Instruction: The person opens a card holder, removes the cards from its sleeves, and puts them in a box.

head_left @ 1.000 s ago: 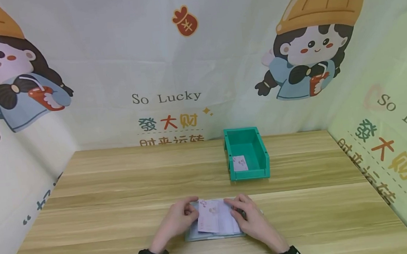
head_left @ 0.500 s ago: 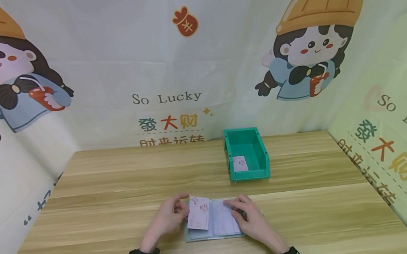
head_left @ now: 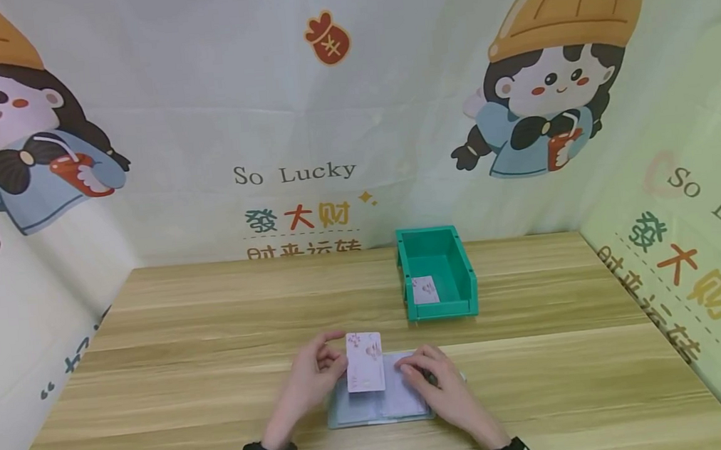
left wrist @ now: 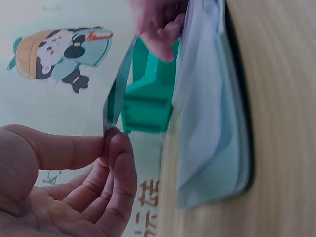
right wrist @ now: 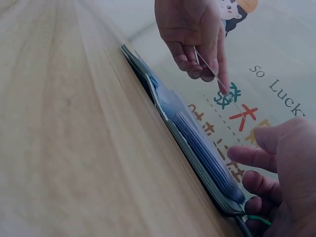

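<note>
My left hand (head_left: 315, 368) pinches a pale pink card (head_left: 365, 362) with a floral print by its left edge. The card is raised over a light blue card holder (head_left: 354, 415), which lies spread flat on the table. In the left wrist view, thumb and fingers meet on the card's edge, and the card (left wrist: 117, 94) stands edge-on. My right hand (head_left: 442, 386) is at the holder's right side, fingers loosely bent at the pages. The right wrist view shows a stack of clear sleeves (right wrist: 205, 148) in the holder, with the lower right fingers close to its corner.
A green open-front bin (head_left: 442, 309) stands on the wooden table (head_left: 215, 323) beyond the holder, slightly right. Another pink card (head_left: 425, 290) lies inside it. A printed cloth backdrop (head_left: 390, 122) rises behind the table and along both sides.
The card in my left hand first shifted left over the holder, then rose and came back right, uncovering the left page. My right hand has stayed at the right page, its index finger slightly more bent.
</note>
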`<action>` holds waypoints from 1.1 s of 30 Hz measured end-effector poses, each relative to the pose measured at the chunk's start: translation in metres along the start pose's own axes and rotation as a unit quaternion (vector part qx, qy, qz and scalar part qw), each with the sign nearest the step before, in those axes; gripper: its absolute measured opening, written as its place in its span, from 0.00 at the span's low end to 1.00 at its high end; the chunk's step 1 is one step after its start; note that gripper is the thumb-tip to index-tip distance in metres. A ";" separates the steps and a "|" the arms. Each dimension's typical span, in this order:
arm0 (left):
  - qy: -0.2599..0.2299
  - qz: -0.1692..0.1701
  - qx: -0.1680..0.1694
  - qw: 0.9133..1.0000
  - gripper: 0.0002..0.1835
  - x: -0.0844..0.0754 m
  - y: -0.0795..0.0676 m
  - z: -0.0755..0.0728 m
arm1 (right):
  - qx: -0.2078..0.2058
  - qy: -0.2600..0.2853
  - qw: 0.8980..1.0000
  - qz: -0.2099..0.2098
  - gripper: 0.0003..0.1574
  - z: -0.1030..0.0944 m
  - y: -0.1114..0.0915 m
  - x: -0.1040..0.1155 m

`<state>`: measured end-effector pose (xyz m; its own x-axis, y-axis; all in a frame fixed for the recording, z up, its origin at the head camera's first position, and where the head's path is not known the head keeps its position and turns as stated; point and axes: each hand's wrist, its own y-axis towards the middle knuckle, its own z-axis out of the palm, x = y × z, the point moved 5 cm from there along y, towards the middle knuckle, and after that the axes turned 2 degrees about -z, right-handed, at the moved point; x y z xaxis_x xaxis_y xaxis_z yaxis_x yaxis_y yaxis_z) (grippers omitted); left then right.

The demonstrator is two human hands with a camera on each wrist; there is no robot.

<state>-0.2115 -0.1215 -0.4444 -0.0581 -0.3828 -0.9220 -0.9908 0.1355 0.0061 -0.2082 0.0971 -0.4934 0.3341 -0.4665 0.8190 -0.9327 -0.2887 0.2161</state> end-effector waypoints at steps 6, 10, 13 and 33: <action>-0.006 0.032 0.033 0.999 0.21 -0.002 -0.001 0.023 | 0.006 0.026 1.000 0.015 0.15 0.001 0.002 -0.002; 0.003 0.033 0.047 0.998 0.21 0.001 -0.001 0.032 | 0.006 0.031 0.999 0.024 0.14 0.001 0.003 -0.002; 0.007 0.033 0.052 0.998 0.21 0.003 -0.001 0.034 | -0.001 0.044 0.999 0.024 0.15 0.001 0.003 -0.002; 0.062 0.049 0.119 0.990 0.20 0.010 -0.001 0.045 | -0.035 0.101 0.994 0.023 0.18 -0.003 0.004 0.000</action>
<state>-0.2057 -0.0840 -0.4709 -0.1821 -0.4638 -0.8671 -0.9237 0.3830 -0.0109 -0.2124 0.0982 -0.4913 0.2636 -0.2981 0.9174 -0.9560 -0.2079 0.2072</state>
